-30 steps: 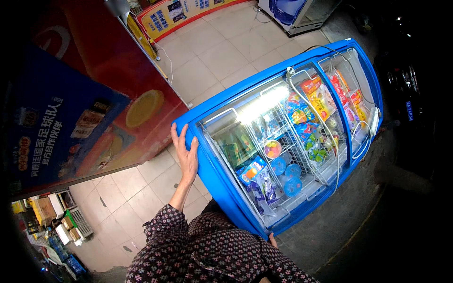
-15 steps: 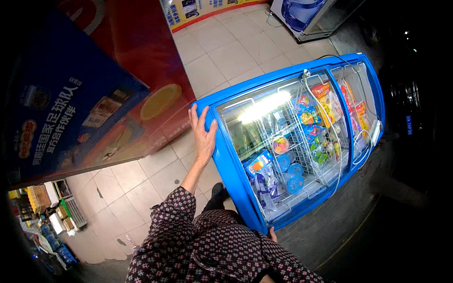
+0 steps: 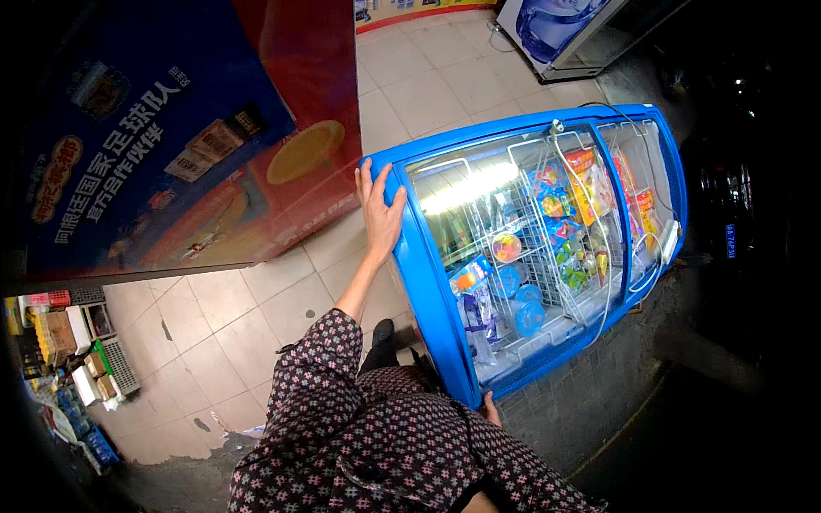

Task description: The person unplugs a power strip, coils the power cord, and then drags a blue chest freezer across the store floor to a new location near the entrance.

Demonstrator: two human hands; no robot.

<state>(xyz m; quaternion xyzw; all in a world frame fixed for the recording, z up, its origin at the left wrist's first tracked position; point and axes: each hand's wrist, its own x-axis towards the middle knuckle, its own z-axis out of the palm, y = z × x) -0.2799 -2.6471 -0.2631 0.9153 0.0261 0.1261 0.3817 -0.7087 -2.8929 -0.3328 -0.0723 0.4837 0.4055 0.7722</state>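
Note:
A blue-framed chest freezer [image 3: 419,282] with a curved glass top stands tilted across the right half of the view. My left hand [image 3: 381,218] rests on the far left corner of its rim, fingers spread. At the near left corner, my right hand [image 3: 490,410] touches the frame; only a small part shows, and the freezer and my patterned sleeve hide the rest. Under the glass are wire baskets [image 3: 552,286], colourful packets [image 3: 590,192] and round blue-lidded tubs [image 3: 528,318]. A white power cord [image 3: 604,222] with its plug [image 3: 558,126] lies across the glass.
A large red and blue printed cabinet or box [image 3: 214,145] stands at left, close to my left hand. Crates and boxed goods [image 3: 81,350] sit on the tiled floor [image 3: 256,299] at lower left. A display fridge [image 3: 556,43] stands at the far top.
The view has turned slightly, shifting the freezer's far left corner and the printed cabinet rightward in the picture. Both hands keep their places on the freezer frame.

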